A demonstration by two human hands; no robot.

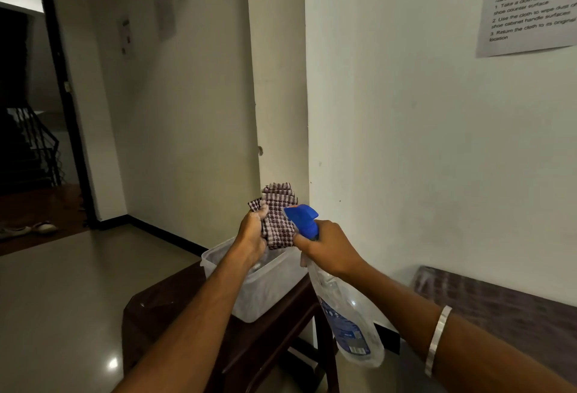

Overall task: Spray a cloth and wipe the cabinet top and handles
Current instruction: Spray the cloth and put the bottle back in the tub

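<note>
The left hand (253, 233) grips a bunched checked cloth (278, 216), held up above a clear plastic tub (265, 292) on a dark stool (187, 314). Just right of it, the right hand (327, 247) grasps a spray bottle (343, 314), blue nozzle touching the cloth.

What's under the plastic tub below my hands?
The plastic tub sits on a dark wooden stool. The left forearm covers part of the tub; its contents are too blurred to tell.
</note>
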